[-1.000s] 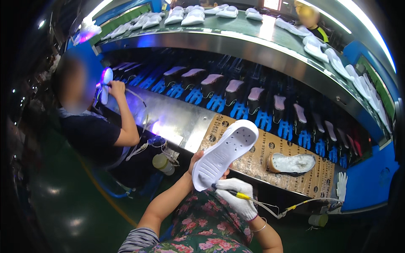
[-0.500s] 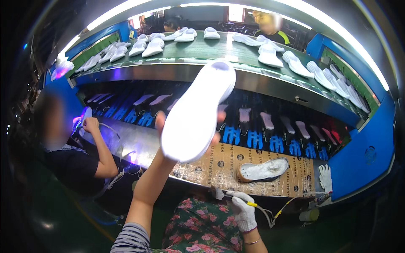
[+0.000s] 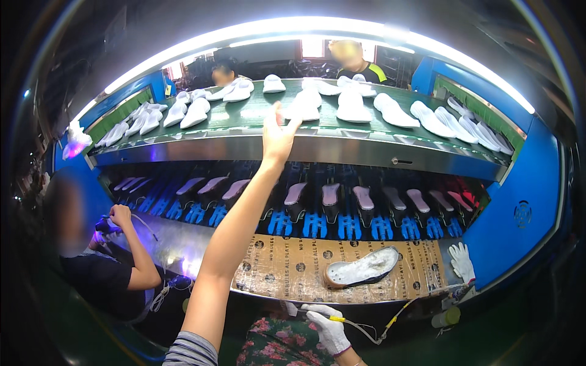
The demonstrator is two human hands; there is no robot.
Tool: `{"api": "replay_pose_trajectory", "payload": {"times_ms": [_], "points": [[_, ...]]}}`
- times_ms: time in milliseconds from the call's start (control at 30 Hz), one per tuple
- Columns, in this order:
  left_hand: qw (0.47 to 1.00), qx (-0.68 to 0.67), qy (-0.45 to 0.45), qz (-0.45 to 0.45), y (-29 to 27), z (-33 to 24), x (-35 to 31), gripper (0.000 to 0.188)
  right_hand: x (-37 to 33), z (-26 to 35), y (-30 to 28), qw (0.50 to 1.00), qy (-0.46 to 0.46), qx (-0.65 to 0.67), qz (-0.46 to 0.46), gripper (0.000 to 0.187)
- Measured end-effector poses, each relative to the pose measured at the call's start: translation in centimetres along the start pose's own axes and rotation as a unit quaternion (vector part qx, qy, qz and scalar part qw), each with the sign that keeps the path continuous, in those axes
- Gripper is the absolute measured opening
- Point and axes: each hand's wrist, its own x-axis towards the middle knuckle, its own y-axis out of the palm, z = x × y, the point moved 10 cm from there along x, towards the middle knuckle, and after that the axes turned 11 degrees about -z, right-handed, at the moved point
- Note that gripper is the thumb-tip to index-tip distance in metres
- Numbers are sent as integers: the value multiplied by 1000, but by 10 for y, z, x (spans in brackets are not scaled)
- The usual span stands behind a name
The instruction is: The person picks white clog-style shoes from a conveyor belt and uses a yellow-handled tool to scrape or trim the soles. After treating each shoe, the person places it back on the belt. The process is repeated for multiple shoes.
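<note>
My bare left hand reaches up to the green conveyor belt, its fingers apart at the near end of a white shoe sole. That sole rests on the belt; whether a fingertip still touches it is hard to see. Low in front of me, my right hand, in a white knit glove, is closed on a slim brush-like tool with a flat pale tip and a yellow-banded hose. A shoe upper with a whitish inside lies on the cardboard-covered bench.
Several more white soles lie along the belt. Beneath it, shoe uppers stand by blue holders. A white glove lies at the bench's right end. A co-worker works at left; two people are beyond the belt.
My left hand has carried the white sole from close in front of me up and away onto the belt, and its fingers have spread. The right hand still grips the tool.
</note>
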Motion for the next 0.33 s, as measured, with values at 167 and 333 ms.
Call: {"api": "replay_pose_trajectory", "payload": {"times_ms": [167, 333], "points": [[939, 296, 148, 89, 39, 18, 52, 79, 2, 1, 15, 999, -27, -5, 17, 22], [947, 254, 158, 116, 72, 14, 48, 55, 14, -19, 7, 1000, -8, 3, 16, 23]]}}
